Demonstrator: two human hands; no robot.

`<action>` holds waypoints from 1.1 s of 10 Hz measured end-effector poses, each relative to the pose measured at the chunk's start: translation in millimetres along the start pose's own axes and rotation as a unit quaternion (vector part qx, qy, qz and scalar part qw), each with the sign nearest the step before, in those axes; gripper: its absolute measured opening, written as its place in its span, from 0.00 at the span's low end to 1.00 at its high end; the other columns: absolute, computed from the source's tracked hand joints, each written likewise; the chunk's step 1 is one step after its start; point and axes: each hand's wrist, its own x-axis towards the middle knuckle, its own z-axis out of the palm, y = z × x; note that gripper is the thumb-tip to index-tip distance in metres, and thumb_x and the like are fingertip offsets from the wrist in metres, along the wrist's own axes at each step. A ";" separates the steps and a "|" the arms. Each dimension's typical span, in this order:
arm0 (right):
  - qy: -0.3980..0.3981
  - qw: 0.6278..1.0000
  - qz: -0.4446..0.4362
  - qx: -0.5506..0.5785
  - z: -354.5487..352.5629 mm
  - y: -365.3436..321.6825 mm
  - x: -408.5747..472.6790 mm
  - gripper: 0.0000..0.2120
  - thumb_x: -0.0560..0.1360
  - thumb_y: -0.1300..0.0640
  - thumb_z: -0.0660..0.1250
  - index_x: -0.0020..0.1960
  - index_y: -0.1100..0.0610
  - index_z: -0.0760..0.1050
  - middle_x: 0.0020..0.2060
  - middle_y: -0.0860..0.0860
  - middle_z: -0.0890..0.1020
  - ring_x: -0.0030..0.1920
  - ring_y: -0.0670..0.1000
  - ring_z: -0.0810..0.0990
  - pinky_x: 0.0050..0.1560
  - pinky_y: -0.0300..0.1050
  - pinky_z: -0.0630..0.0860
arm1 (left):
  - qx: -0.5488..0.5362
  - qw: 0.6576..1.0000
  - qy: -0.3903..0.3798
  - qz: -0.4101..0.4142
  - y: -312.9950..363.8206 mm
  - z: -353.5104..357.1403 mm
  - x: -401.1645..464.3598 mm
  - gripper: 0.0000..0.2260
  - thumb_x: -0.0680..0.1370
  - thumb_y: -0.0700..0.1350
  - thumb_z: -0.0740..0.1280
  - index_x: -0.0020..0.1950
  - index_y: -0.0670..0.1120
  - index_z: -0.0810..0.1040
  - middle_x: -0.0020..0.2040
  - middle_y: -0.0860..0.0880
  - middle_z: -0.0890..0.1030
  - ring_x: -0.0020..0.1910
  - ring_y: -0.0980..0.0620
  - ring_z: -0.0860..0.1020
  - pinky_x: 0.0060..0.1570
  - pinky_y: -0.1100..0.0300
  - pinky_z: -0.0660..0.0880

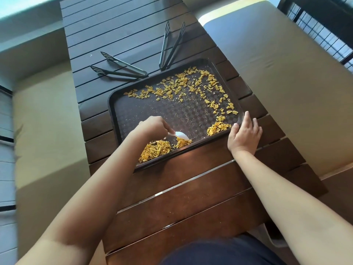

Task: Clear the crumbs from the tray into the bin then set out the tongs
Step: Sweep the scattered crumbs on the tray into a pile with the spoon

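Two tongs (122, 68) (172, 45) block table (118, 25) just beyond tray (112, 111).

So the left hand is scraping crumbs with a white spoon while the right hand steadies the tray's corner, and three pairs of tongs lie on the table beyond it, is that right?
Not quite: the head view shows two pairs of tongs on the table, not three. The rest holds: the left hand holds the white spoon in the crumbs, and the right hand rests on the tray at its corner.

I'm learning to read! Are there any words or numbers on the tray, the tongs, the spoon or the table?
None: no words, numbers or labels show anywhere.
The tray has only a checkered pattern.
Both tongs, the white spoon and the wooden table are plain.
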 end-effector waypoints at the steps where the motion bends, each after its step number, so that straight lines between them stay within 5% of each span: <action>1: -0.001 1.000 0.000 0.002 0.3 0.4 0.1 0.29 0.76 0.48 0.47 0.74 0.58 0.56 0.70 0.56 0.68 0.73 0.58 0.59 0.71 0.56 0.51 | -0.031 0.999 0.023 0.032 12.7 -0.9 -1.6 0.14 0.77 0.43 0.61 0.54 0.58 0.82 0.53 0.53 0.82 0.33 0.57 0.72 0.39 0.60 0.71; 4: 0.001 1.000 -0.002 0.001 0.8 0.5 -0.4 0.29 0.76 0.48 0.47 0.74 0.58 0.56 0.70 0.56 0.68 0.73 0.57 0.59 0.71 0.57 0.51 | 0.021 0.996 0.040 0.076 34.8 16.2 -2.9 0.17 0.78 0.41 0.59 0.58 0.60 0.79 0.56 0.53 0.81 0.46 0.51 0.72 0.55 0.52 0.66; 7: 0.005 1.000 -0.005 0.005 0.8 0.3 -0.3 0.29 0.76 0.49 0.48 0.74 0.59 0.57 0.70 0.57 0.68 0.72 0.58 0.60 0.71 0.57 0.52 | 0.128 0.991 0.029 0.028 -14.4 -3.1 -18.1 0.20 0.77 0.38 0.59 0.56 0.62 0.80 0.56 0.55 0.81 0.47 0.52 0.71 0.51 0.53 0.63; 8: 0.008 1.000 -0.006 0.007 1.3 0.3 0.0 0.29 0.75 0.49 0.48 0.74 0.59 0.57 0.69 0.57 0.69 0.72 0.59 0.60 0.71 0.57 0.53 | 0.085 0.996 0.026 0.025 -25.5 -3.2 -21.1 0.19 0.77 0.39 0.59 0.55 0.61 0.80 0.56 0.55 0.81 0.44 0.51 0.73 0.47 0.55 0.67; 9: 0.007 1.000 -0.005 0.009 0.8 0.0 0.0 0.29 0.75 0.49 0.48 0.74 0.59 0.57 0.69 0.57 0.69 0.72 0.59 0.60 0.71 0.57 0.52 | -0.114 0.991 0.062 0.019 -29.0 3.6 -18.2 0.16 0.78 0.40 0.60 0.57 0.56 0.81 0.51 0.50 0.82 0.29 0.54 0.70 0.30 0.62 0.67; 11: 0.007 1.000 -0.006 0.004 0.5 0.6 -0.3 0.29 0.76 0.49 0.48 0.74 0.59 0.57 0.70 0.57 0.68 0.72 0.58 0.60 0.71 0.57 0.52 | -0.162 0.982 0.096 -0.001 -22.9 22.0 -8.2 0.15 0.79 0.39 0.59 0.59 0.52 0.81 0.52 0.47 0.82 0.26 0.55 0.67 0.25 0.66 0.65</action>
